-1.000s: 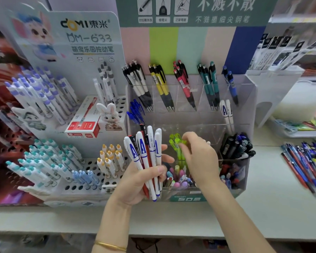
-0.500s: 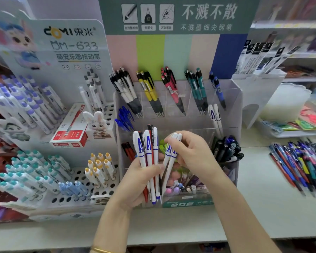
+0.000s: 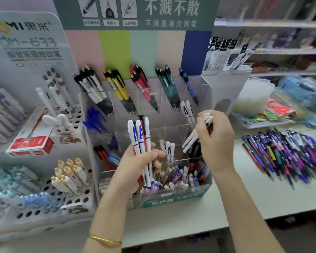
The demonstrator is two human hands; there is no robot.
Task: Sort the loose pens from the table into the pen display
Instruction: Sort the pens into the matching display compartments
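Observation:
My left hand (image 3: 135,167) grips a bundle of white pens with blue "A" marks (image 3: 140,136), with a red and a black pen among them, in front of the clear acrylic pen display (image 3: 204,88). My right hand (image 3: 215,139) pinches two white "A" pens (image 3: 192,138) tilted over the display's right side, near two matching pens (image 3: 187,111) standing in a middle-tier slot. Other white "A" pens (image 3: 169,149) stand in a compartment between my hands. A heap of loose pens (image 3: 288,152) lies on the table to the right.
A white perforated rack (image 3: 49,187) with capped pens, a rabbit figure (image 3: 62,126) and a red box (image 3: 31,143) stands left. The display's front bin (image 3: 181,178) holds mixed pens. A clear bin (image 3: 224,84), trays (image 3: 266,121) and shelves stand at the right.
My right hand has drawn two white pens out of the left hand's bundle and carried them right and up, toward the display's right side. The camera has shifted closer and leftward.

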